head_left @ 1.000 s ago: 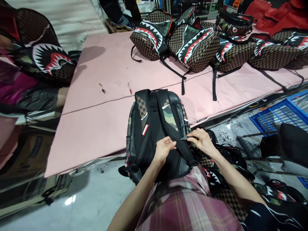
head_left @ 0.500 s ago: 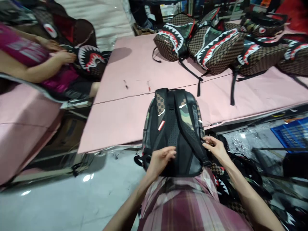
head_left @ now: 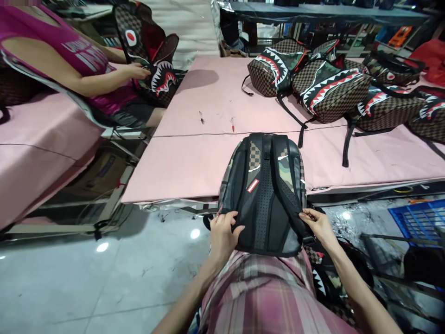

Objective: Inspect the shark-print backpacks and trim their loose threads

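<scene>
A black backpack [head_left: 266, 208] with checkered and camouflage patches and a small red label leans upright between my lap and the table's edge, its back panel and shoulder straps facing me. My left hand [head_left: 224, 234] is at its lower left side, fingers curled over the edge and thumb on the front. At the lower right side, my right hand [head_left: 318, 226] pinches the edge near the shoulder strap's lower end. What lies under the fingertips is too small to make out.
A pink-covered table [head_left: 181, 162] stretches ahead, with several shark-mouth backpacks [head_left: 333, 95] at the back right. Left of it a seated co-worker [head_left: 93, 69] handles another backpack [head_left: 163, 76]. More bags [head_left: 333, 278] lie low on my right, near a blue crate [head_left: 420, 222].
My left hand has moved from over the back panel to the backpack's left edge. My right hand stays at the right side. The view has shifted, so the scene sits further right.
</scene>
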Demonstrator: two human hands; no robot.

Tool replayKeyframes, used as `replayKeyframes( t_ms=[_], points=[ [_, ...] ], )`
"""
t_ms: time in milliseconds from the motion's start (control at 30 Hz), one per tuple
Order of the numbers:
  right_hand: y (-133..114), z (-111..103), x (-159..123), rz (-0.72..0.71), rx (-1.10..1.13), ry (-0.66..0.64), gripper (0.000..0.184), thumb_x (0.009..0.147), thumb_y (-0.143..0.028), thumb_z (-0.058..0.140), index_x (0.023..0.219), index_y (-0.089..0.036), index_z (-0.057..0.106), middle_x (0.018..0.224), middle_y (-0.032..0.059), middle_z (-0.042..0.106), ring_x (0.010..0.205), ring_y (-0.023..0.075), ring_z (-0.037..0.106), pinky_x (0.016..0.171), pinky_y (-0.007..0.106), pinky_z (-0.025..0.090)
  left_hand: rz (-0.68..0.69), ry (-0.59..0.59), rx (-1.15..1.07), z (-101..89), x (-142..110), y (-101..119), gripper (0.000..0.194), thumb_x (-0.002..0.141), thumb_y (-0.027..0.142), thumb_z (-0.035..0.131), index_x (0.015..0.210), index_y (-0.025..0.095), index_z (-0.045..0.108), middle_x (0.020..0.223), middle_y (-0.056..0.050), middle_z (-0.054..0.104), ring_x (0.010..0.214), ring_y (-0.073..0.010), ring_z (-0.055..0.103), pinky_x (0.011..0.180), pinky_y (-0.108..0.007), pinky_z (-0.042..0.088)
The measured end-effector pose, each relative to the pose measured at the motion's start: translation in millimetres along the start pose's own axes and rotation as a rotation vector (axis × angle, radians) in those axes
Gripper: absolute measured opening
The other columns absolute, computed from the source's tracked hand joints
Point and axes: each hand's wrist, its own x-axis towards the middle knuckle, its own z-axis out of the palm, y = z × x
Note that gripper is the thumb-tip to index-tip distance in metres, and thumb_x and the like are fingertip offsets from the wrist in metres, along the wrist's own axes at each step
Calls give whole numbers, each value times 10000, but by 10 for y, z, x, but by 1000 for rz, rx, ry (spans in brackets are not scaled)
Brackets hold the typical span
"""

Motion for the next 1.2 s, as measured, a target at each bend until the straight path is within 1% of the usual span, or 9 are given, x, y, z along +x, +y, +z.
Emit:
replayKeyframes(
  t_ms=[133, 400, 700, 900, 967, 1033, 1100, 1167, 1200],
  points=[
    [3, 16, -9, 18, -38, 10, 411, 652, -515, 652, 808, -136, 677, 750, 41, 659, 697, 178, 576, 638, 271, 422, 77, 26, -13, 18, -124, -9, 257, 733, 172, 611, 988, 193, 586, 721, -19, 634, 727, -196, 578, 815, -382, 356],
    [-83, 61, -52, 41, -61, 7, 391, 680, -515, 627, 808, -148, 665, 747, 30, 648, 685, 170, 564, 631, 256, 415, 103, 11, -65, 55, -121, -71, 217, 778, 215, 580, 993, 186, 579, 727, -24, 643, 730, -197, 581, 795, -376, 357],
    [-99, 80, -48, 55, -81, 17, 357, 677, -506, 629, 768, -162, 665, 727, 22, 650, 682, 177, 569, 625, 261, 425, 91, 5, -134, 125, -131, -147, 198, 792, 235, 555, 987, 205, 565, 720, -9, 618, 693, -180, 572, 778, -378, 397],
    [-94, 77, -29, 72, -100, 34, 329, 664, -483, 640, 750, -165, 660, 733, 24, 653, 707, 186, 577, 664, 270, 426, 39, 3, -127, 157, -130, -163, 212, 779, 255, 569, 986, 205, 566, 692, -3, 598, 694, -189, 573, 776, -393, 417],
    [-114, 69, -34, 80, -115, 20, 330, 661, -485, 638, 736, -164, 653, 730, 29, 647, 709, 193, 572, 661, 279, 421, 30, 14, -139, 159, -132, -172, 221, 775, 275, 576, 985, 207, 567, 683, -2, 595, 686, -190, 576, 766, -395, 430],
    [-163, 58, -28, 83, -128, -1, 322, 660, -486, 636, 708, -167, 642, 710, 25, 632, 691, 190, 560, 639, 279, 410, 42, 21, -176, 119, -120, -198, 235, 769, 298, 584, 986, 208, 571, 675, 2, 592, 684, -187, 584, 752, -384, 451],
    [-249, 43, 18, 84, -90, -4, 312, 643, -481, 650, 663, -171, 623, 672, 15, 605, 656, 176, 539, 600, 269, 397, 51, -6, -233, 13, -56, -245, 253, 762, 332, 593, 983, 211, 578, 676, 5, 600, 676, -179, 597, 714, -345, 477],
    [-371, 25, 142, 90, 41, 30, 315, 605, -471, 684, 610, -173, 581, 605, -4, 551, 582, 144, 499, 533, 249, 373, 40, -60, -284, -151, 105, -309, 241, 765, 370, 584, 954, 220, 592, 707, 1, 629, 668, -167, 612, 643, -289, 492],
    [-441, 14, 241, 101, 134, 49, 323, 591, -464, 699, 595, -175, 555, 559, -18, 507, 527, 121, 459, 486, 237, 348, 29, -77, -296, -240, 235, -341, 230, 773, 384, 569, 936, 223, 599, 729, -1, 646, 666, -161, 619, 604, -264, 491]
  ],
)
